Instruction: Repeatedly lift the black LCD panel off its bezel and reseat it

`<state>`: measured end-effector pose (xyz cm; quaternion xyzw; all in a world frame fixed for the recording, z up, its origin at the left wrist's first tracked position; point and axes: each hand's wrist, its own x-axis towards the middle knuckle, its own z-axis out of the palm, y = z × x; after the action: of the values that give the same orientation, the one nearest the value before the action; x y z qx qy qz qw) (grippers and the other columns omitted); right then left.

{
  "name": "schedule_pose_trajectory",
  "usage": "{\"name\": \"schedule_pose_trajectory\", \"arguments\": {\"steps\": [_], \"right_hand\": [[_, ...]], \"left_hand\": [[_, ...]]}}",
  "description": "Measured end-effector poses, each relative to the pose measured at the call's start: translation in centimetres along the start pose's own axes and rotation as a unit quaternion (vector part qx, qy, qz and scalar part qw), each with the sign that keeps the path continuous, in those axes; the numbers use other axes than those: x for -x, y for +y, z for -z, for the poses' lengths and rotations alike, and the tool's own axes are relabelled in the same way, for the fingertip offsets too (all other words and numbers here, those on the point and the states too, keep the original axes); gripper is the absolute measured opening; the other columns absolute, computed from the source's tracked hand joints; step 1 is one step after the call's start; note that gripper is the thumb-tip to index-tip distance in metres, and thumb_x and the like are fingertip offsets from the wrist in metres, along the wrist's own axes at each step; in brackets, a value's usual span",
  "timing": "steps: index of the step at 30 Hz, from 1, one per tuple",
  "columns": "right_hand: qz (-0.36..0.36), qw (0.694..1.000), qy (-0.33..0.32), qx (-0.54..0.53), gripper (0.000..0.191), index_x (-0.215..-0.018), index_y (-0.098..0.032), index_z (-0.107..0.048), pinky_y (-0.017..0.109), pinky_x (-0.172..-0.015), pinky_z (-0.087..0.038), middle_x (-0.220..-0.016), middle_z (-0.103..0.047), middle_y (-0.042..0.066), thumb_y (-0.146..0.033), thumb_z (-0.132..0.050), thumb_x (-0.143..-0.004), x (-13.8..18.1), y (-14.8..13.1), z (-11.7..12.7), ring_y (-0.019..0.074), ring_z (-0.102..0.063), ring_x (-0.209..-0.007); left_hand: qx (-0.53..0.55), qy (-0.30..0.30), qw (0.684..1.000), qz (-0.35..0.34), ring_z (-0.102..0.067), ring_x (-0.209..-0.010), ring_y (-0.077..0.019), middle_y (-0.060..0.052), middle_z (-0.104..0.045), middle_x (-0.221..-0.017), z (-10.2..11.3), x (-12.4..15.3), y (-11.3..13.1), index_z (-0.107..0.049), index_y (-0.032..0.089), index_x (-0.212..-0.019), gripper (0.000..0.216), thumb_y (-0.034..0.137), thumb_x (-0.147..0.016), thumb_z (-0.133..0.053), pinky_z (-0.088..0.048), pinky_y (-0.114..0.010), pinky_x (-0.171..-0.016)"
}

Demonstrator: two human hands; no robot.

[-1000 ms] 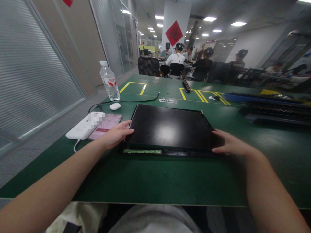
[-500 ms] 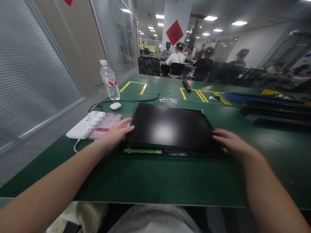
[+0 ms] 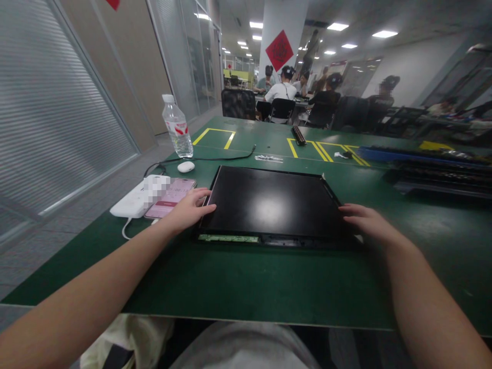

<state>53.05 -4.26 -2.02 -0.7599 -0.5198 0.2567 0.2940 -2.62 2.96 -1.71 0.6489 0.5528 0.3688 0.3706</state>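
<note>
Panel lies in the frame, circuit strip uncovered towards the desk's front edge; left hand, right hand spread alongside.

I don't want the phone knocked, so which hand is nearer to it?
Left. The left hand is just right of the phone, at the black panel's left edge; the right hand is farther off, across the panel by its right edge.

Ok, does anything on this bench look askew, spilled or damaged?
No spill or damage is visible. A small pale piece shows at the far right corner of the black panel, breaking its dark outline; a white scrap lies loose by the yellow tape.
</note>
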Motion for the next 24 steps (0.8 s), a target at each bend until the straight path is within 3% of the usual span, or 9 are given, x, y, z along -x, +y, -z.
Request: {"name": "schedule_pose_trajectory", "arguments": {"steps": [10,15,24], "right_hand": [[-0.002,1.000,-0.022,-0.020,0.043,-0.109,-0.029,-0.088,0.057,-0.104,-0.062,-0.163,-0.063,0.010,-0.028,-0.075,-0.068,-0.1,0.5,0.2,0.0451,-0.068,-0.135],[0.014,1.000,-0.021,-0.016,0.048,-0.112,-0.031,-0.088,0.059,-0.110,-0.059,-0.161,-0.064,0.008,-0.028,-0.076,-0.066,-0.4,1.1,0.3,0.0451,-0.063,-0.142],[0.009,1.000,-0.027,-0.011,0.049,-0.111,-0.030,-0.087,0.058,-0.106,-0.061,-0.163,-0.063,0.009,-0.025,-0.073,-0.065,-0.5,1.2,0.3,0.0430,-0.067,-0.137]], "left_hand": [[-0.068,-0.035,0.997,-0.014,-0.054,-0.150,-0.0415,-0.016,-0.055,-0.160,0.1,-0.2,-1.0,-0.078,0.021,-0.119,0.064,0.060,-0.069,-0.083,-0.040,-0.057,-0.130],[-0.106,-0.045,0.993,-0.022,-0.056,-0.149,-0.0438,-0.017,-0.053,-0.164,0.2,-0.1,-0.8,-0.076,0.021,-0.123,0.063,0.060,-0.073,-0.078,-0.041,-0.061,-0.128],[-0.157,-0.055,0.985,-0.032,-0.040,-0.162,-0.0460,-0.020,-0.047,-0.170,0.2,-0.2,-0.6,-0.075,0.017,-0.129,0.067,0.058,-0.077,-0.074,-0.032,-0.058,-0.134]]}}
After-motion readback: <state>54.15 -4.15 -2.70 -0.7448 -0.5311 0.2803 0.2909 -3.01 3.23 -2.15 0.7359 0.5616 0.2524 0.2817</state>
